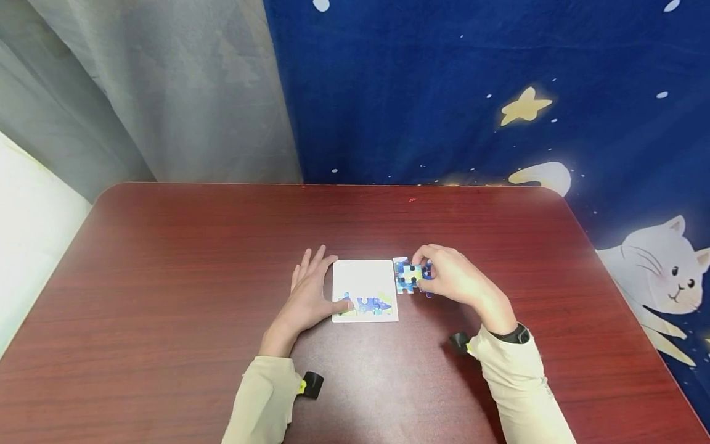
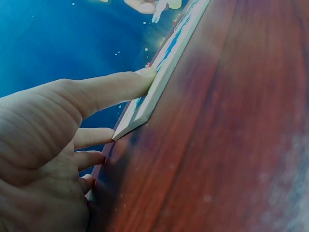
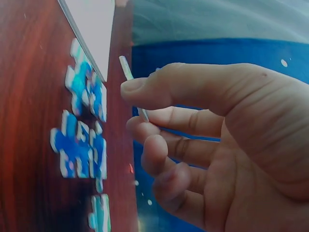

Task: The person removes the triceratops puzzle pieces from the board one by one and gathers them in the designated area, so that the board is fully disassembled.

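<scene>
A square white puzzle board (image 1: 365, 277) lies on the table, with a few blue and green pieces (image 1: 374, 304) set along its near side. My left hand (image 1: 307, 295) is spread at the board's left edge. Its thumb presses the near left part, and the index fingertip touches the far left corner. In the right wrist view my right hand (image 3: 193, 125) pinches a jigsaw piece (image 3: 126, 67) between thumb and fingers, raised off the table and seen edge-on. From the head view that piece looks yellow and light blue. Several loose blue jigsaw pieces (image 3: 75, 147) lie below it.
The reddish-brown wooden table (image 1: 183, 271) extends around the board on all sides. Behind it hang a grey curtain (image 1: 205, 92) and a blue cloth (image 1: 399, 92) with stars and a cat. A tiny red mark (image 1: 412, 200) shows near the far edge.
</scene>
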`<state>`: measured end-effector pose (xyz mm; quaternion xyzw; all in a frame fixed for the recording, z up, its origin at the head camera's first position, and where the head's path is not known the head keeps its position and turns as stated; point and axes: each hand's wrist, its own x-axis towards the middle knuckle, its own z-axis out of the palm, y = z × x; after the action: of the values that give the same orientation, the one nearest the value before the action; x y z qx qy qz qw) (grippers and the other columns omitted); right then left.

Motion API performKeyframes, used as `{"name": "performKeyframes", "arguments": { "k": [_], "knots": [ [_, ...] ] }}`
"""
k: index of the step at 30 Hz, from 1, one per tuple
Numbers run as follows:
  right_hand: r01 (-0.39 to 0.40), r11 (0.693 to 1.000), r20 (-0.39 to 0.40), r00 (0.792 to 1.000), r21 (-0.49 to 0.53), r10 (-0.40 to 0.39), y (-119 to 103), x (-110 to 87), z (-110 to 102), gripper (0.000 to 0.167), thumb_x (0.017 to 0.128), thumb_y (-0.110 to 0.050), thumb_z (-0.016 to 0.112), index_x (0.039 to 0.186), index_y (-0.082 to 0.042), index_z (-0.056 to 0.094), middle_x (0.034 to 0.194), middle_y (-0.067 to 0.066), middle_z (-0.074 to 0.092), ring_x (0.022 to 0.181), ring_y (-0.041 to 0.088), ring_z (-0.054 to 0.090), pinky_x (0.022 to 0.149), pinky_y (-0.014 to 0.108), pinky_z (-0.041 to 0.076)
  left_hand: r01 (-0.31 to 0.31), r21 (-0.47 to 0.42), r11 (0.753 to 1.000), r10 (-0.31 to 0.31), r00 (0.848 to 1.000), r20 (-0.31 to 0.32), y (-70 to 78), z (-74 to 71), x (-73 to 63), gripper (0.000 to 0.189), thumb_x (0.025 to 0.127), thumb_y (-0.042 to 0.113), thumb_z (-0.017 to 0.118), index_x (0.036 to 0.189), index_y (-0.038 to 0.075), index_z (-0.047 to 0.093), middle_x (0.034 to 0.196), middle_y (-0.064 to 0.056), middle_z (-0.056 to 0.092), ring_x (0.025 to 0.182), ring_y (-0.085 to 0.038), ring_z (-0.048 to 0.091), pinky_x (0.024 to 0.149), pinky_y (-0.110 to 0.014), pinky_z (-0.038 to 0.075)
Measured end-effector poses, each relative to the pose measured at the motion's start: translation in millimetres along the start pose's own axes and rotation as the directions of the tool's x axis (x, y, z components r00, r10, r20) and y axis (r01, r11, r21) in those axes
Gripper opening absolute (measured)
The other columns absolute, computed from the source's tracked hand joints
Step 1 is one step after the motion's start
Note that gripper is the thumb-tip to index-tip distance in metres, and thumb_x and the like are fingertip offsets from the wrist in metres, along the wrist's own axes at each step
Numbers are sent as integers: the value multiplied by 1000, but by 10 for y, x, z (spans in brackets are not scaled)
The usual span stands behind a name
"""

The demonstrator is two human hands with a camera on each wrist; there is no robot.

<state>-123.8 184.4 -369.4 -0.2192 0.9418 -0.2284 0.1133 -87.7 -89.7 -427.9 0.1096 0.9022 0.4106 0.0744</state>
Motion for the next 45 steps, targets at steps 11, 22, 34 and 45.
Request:
{"name": "performKeyframes", "arguments": {
  "k": [11, 22, 34, 45],
  "knots": [
    [-60, 998, 24, 998, -2, 60, 140, -65, -120, 29, 72, -4, 74, 96, -5, 57, 86, 4, 59, 61, 13, 49, 59, 30, 42, -6, 9, 1000, 6, 1000, -4, 5, 5, 1, 89, 66, 29, 84, 139, 5, 39, 153, -14, 16, 140, -30, -3, 109, -51, -4],
    [-122, 992, 55, 991, -22, 123, 239, -113, -178, 28, 72, -4, 74, 95, -4, 58, 84, 5, 58, 61, 14, 49, 62, 32, 42, -2, 19, 1000, 2, 1000, -9, 5, 12, 6, 89, 65, 28, 84, 139, 4, 40, 153, -15, 16, 140, -31, -2, 109, -52, -3],
    [-165, 986, 99, 981, -19, 166, 309, -170, -248, 28, 72, -5, 73, 96, -2, 58, 84, 8, 57, 71, 19, 51, 65, 34, 42, -1, 18, 1000, 1, 1000, -12, 17, 7, 4, 88, 66, 26, 84, 139, 5, 40, 153, -15, 17, 140, -31, -2, 109, -52, -3],
    [-184, 983, 139, 974, 17, 180, 415, -217, -264, 27, 71, -4, 71, 93, -2, 56, 74, 2, 53, 60, 16, 51, 59, 32, 43, 1, 18, 1000, -1, 1000, -4, 6, 7, 0, 89, 66, 28, 84, 139, 5, 39, 153, -14, 16, 140, -30, -3, 109, -50, -4]
  ]
}}
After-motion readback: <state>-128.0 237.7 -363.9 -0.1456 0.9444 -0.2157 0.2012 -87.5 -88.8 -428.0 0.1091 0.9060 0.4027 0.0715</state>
